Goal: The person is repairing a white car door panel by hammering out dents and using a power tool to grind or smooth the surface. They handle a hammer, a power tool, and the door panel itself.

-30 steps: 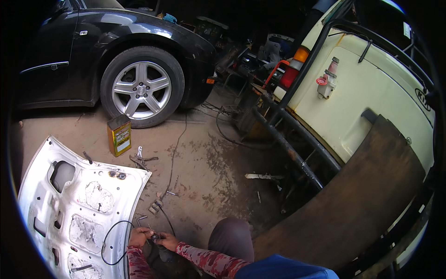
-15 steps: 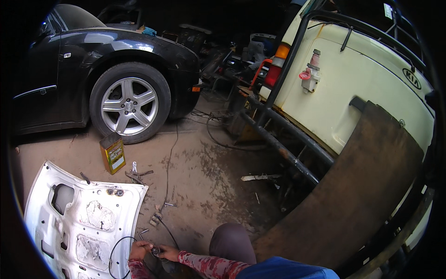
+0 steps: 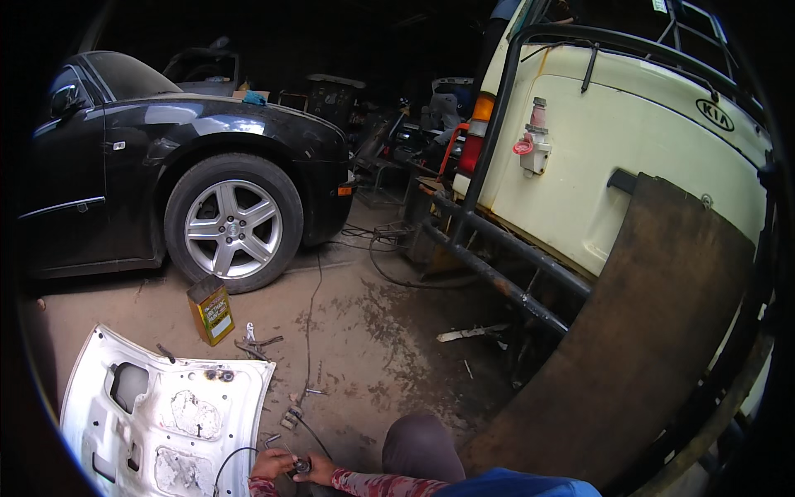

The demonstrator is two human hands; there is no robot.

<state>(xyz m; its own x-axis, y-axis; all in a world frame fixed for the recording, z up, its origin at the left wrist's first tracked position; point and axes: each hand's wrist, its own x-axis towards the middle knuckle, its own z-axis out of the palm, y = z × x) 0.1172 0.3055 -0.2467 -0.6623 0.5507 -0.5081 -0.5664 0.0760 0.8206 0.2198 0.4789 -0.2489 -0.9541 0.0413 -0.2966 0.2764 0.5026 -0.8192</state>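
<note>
Low in the head view, my left hand point(image 3: 272, 465) and my right hand point(image 3: 322, 470) are close together over the edge of a white car panel point(image 3: 236, 414). My right hand is closed around a dark, round-ended tool point(image 3: 302, 467); most of its body is hidden. The fingers of my left hand are pinched beside that round end, and what they hold is too small to make out. A black cord point(image 3: 224, 465) loops out left of my hands. Just beyond them lies a small bent metal rod point(image 3: 272, 440). A plug connection point(image 3: 291, 416) with a cable rests on the floor.
Pliers and a wrench point(image 3: 255, 344) lie beyond the panel, near a yellow and brown rectangular can point(image 3: 212, 313). A black car point(image 3: 248, 132) stands behind. At right is a cream vehicle point(image 3: 580, 149) with a black tube frame point(image 3: 505, 286) and a leaning brown sheet point(image 3: 629, 331). My knee point(image 3: 421, 447) is close.
My view has tilted up, so the scene sits lower in the picture. Both hands stay together at the round-ended tool, whose round end now shows more plainly.
</note>
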